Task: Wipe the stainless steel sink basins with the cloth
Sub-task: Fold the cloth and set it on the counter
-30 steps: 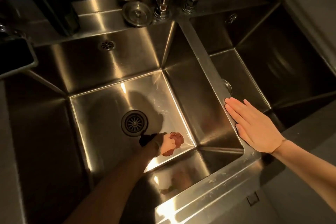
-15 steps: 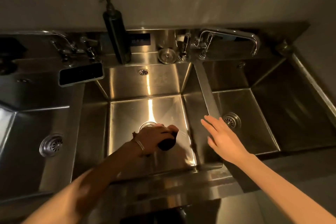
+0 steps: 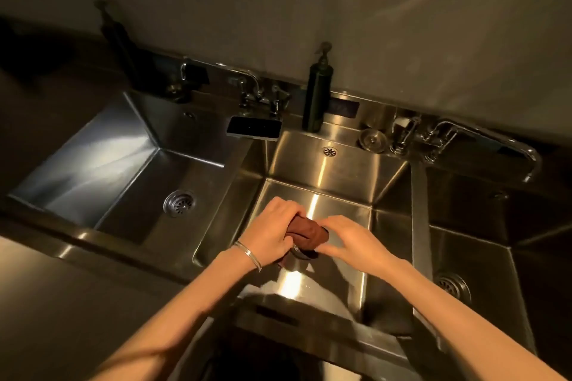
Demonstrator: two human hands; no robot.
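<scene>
The stainless steel sink (image 3: pixel 123 254) has 3 square basins of brushed metal with flat walls, sharp creases and glare streaks. Both hands work above the middle basin (image 3: pixel 322 170), so the step looks like regathering the cloth before wiping. It would go best folded into a flat pad, run in long strokes along the grain and pushed into the corner seams.

The left hand (image 3: pixel 272 232) curls its fingers over 1 end of the cloth. The right hand (image 3: pixel 346 241) pinches the other end.

The brown cloth (image 3: pixel 309 232) is soft, bunched into a thick roll and held in the air between them, clear of the basin floor.

Ribbed drain strainers (image 3: pixel 179 202) in the side basins will snag loose edges, so tuck those in.
</scene>
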